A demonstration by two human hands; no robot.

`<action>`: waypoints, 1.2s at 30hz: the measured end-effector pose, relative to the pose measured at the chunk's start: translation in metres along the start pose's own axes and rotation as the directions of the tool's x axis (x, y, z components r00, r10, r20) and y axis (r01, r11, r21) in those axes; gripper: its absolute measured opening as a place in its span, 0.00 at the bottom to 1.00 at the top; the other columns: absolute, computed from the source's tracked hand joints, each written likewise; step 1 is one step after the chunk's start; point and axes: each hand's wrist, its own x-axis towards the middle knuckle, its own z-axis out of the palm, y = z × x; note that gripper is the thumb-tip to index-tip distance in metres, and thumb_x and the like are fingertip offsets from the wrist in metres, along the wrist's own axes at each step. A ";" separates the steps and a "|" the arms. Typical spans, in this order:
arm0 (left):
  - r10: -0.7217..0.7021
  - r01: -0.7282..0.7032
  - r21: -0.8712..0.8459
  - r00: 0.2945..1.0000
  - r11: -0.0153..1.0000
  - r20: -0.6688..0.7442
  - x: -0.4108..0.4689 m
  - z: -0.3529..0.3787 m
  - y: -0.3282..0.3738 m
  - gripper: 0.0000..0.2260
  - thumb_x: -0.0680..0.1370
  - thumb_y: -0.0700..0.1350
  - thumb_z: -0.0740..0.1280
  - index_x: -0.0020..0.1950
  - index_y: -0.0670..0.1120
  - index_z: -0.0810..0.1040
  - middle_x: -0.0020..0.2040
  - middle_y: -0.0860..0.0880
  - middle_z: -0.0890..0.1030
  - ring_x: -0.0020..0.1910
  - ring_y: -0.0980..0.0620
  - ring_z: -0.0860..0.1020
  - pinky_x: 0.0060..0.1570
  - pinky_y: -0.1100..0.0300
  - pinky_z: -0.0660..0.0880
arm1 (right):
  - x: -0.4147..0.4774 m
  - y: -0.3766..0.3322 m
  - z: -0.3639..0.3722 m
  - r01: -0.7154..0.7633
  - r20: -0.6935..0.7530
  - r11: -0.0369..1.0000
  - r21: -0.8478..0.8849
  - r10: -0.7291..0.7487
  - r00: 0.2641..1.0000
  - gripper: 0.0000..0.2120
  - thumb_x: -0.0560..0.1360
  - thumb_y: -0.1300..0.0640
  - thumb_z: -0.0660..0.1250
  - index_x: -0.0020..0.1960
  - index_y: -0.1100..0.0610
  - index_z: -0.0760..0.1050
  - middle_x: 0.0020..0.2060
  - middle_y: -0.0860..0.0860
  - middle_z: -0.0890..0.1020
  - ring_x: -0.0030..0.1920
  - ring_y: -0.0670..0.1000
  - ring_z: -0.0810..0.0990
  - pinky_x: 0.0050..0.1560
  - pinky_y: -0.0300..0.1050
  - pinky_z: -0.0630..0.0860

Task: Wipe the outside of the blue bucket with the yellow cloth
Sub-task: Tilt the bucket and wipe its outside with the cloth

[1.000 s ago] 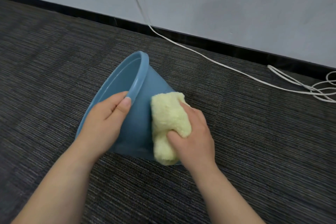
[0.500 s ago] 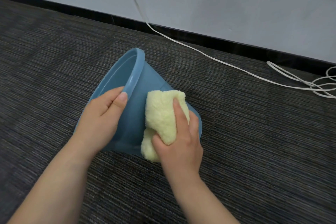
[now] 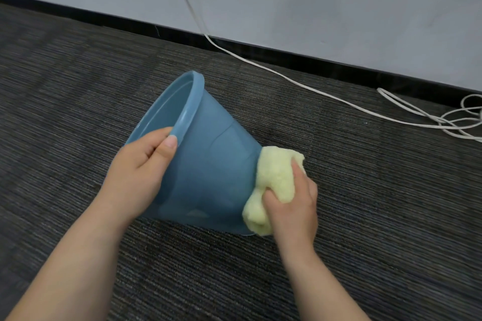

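The blue bucket [image 3: 211,161] lies tipped on its side on the dark carpet, its mouth facing left and its base to the right. My left hand [image 3: 138,174] grips the rim at the near side, thumb on the outer wall. My right hand [image 3: 292,206] holds the bunched yellow cloth [image 3: 273,177] and presses it against the bucket's base end at the right. The bottom face of the bucket is hidden behind the cloth.
A white cable [image 3: 287,78] runs down the grey wall and across the carpet to a loose coil [image 3: 459,120] at the far right. A black skirting board [image 3: 234,44] lines the wall behind the bucket. Striped dark carpet [image 3: 78,91] surrounds everything.
My right hand has slid the cloth along the bucket's side wall from the middle to the base end at the right. The bucket's base has swung further right; my left hand keeps its hold on the rim.
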 end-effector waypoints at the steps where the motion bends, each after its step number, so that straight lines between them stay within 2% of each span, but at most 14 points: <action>1: -0.008 0.008 0.004 1.000 1.000 -0.013 0.000 -0.002 -0.001 0.15 0.71 0.52 0.57 0.34 0.72 0.75 0.33 0.75 0.77 0.37 0.75 0.74 0.40 0.66 0.68 | -0.007 -0.003 0.005 0.080 0.007 0.997 0.000 -0.080 0.997 0.34 0.63 0.52 0.68 0.66 0.40 0.61 0.54 0.43 0.66 0.43 0.47 0.69 0.40 0.41 0.64; 4: 0.000 0.000 0.009 1.000 1.000 -0.015 -0.002 -0.005 -0.004 0.16 0.73 0.50 0.59 0.34 0.73 0.75 0.32 0.75 0.77 0.36 0.75 0.74 0.39 0.65 0.66 | -0.011 0.000 0.007 0.107 0.035 0.994 0.007 -0.107 0.994 0.34 0.63 0.52 0.68 0.66 0.39 0.60 0.54 0.43 0.66 0.43 0.45 0.68 0.37 0.41 0.64; 7: 0.027 -0.027 -0.004 0.999 1.000 0.047 -0.005 -0.002 -0.002 0.15 0.71 0.51 0.57 0.37 0.73 0.75 0.34 0.75 0.78 0.38 0.74 0.75 0.39 0.73 0.71 | 0.004 0.011 -0.006 -0.074 0.042 0.997 0.013 0.073 0.996 0.32 0.66 0.55 0.67 0.67 0.42 0.60 0.61 0.49 0.69 0.45 0.47 0.69 0.42 0.42 0.63; 9: 0.043 -0.042 -0.021 0.996 0.999 0.074 -0.007 -0.001 -0.001 0.15 0.71 0.51 0.56 0.38 0.72 0.75 0.36 0.75 0.78 0.40 0.75 0.75 0.38 0.80 0.68 | 0.011 0.010 -0.013 -0.171 0.036 0.984 0.043 0.170 0.985 0.29 0.68 0.55 0.65 0.67 0.44 0.61 0.62 0.51 0.70 0.47 0.49 0.69 0.44 0.42 0.63; 12: 0.055 -0.053 -0.028 0.995 0.998 0.085 -0.007 -0.002 -0.002 0.15 0.71 0.51 0.56 0.39 0.73 0.75 0.37 0.76 0.78 0.41 0.75 0.75 0.38 0.81 0.67 | 0.003 -0.011 -0.008 -0.064 0.037 0.997 0.031 0.063 0.997 0.30 0.66 0.53 0.66 0.65 0.41 0.62 0.60 0.49 0.69 0.46 0.50 0.72 0.44 0.43 0.65; 16: 0.055 -0.053 -0.037 0.996 0.998 0.069 -0.008 -0.005 -0.007 0.14 0.71 0.50 0.57 0.37 0.68 0.77 0.36 0.75 0.78 0.40 0.74 0.75 0.38 0.80 0.68 | -0.015 -0.039 0.005 0.113 0.081 0.985 0.128 -0.124 0.989 0.33 0.58 0.45 0.62 0.61 0.33 0.60 0.55 0.40 0.67 0.45 0.43 0.71 0.43 0.43 0.69; 18: 0.045 -0.042 -0.041 0.997 0.998 0.061 -0.007 -0.005 -0.008 0.11 0.71 0.50 0.57 0.37 0.65 0.77 0.36 0.74 0.79 0.39 0.74 0.75 0.38 0.80 0.67 | -0.013 -0.036 0.005 0.091 0.090 0.988 0.126 -0.103 0.991 0.32 0.60 0.46 0.63 0.63 0.35 0.61 0.57 0.41 0.68 0.45 0.44 0.71 0.43 0.43 0.68; 22: 0.017 -0.015 -0.044 0.998 0.999 0.057 -0.004 -0.009 -0.013 0.11 0.70 0.50 0.58 0.36 0.63 0.78 0.35 0.73 0.79 0.38 0.74 0.75 0.37 0.80 0.67 | 0.005 -0.015 -0.003 -0.062 0.055 0.994 0.094 0.057 0.997 0.29 0.66 0.54 0.65 0.66 0.43 0.62 0.60 0.48 0.70 0.44 0.46 0.68 0.44 0.43 0.64; 24: -0.019 0.021 -0.049 0.999 0.999 0.040 -0.004 -0.015 -0.019 0.12 0.69 0.51 0.58 0.34 0.63 0.79 0.33 0.68 0.81 0.35 0.70 0.75 0.38 0.75 0.70 | 0.005 -0.006 -0.005 -0.101 0.045 0.992 0.073 0.098 0.994 0.29 0.67 0.55 0.65 0.66 0.44 0.62 0.60 0.49 0.70 0.44 0.46 0.67 0.42 0.43 0.62; 27: -0.051 0.051 -0.012 0.998 0.999 0.030 -0.006 -0.022 -0.024 0.11 0.69 0.53 0.59 0.31 0.55 0.78 0.28 0.56 0.79 0.31 0.65 0.74 0.34 0.72 0.69 | -0.002 -0.003 -0.001 -0.063 0.054 0.998 0.024 0.062 0.997 0.29 0.67 0.53 0.65 0.66 0.42 0.61 0.59 0.48 0.69 0.40 0.46 0.67 0.38 0.43 0.62; 30: -0.081 0.081 0.014 0.997 0.997 0.004 -0.006 -0.027 -0.024 0.04 0.74 0.52 0.63 0.43 0.57 0.77 0.35 0.64 0.81 0.36 0.73 0.75 0.35 0.80 0.67 | -0.006 -0.005 0.001 -0.044 0.062 0.998 -0.037 0.046 0.997 0.31 0.67 0.52 0.65 0.67 0.42 0.59 0.60 0.47 0.69 0.40 0.48 0.69 0.38 0.44 0.64; 32: -0.098 0.098 0.033 0.995 0.995 -0.002 -0.003 -0.030 -0.020 0.08 0.76 0.46 0.61 0.49 0.57 0.77 0.37 0.66 0.80 0.37 0.75 0.74 0.39 0.76 0.69 | -0.006 -0.006 0.001 -0.034 0.067 0.997 -0.068 0.038 0.997 0.31 0.66 0.51 0.65 0.67 0.41 0.59 0.60 0.47 0.68 0.40 0.49 0.69 0.38 0.44 0.64; 34: -0.131 0.131 0.060 0.991 0.990 -0.017 0.005 -0.031 -0.014 0.12 0.76 0.42 0.60 0.46 0.60 0.76 0.34 0.65 0.81 0.36 0.70 0.76 0.38 0.70 0.70 | -0.008 -0.008 0.002 0.005 0.081 0.994 -0.112 0.004 0.997 0.32 0.66 0.51 0.65 0.67 0.40 0.58 0.60 0.47 0.68 0.42 0.51 0.71 0.39 0.44 0.66; 36: -0.170 0.177 0.082 0.982 0.981 -0.085 0.014 -0.028 -0.010 0.11 0.75 0.41 0.59 0.47 0.56 0.77 0.34 0.61 0.80 0.36 0.63 0.76 0.36 0.67 0.69 | -0.012 -0.011 0.003 0.091 0.130 0.978 -0.187 -0.067 0.989 0.34 0.65 0.50 0.66 0.67 0.39 0.56 0.61 0.47 0.66 0.47 0.53 0.74 0.39 0.44 0.66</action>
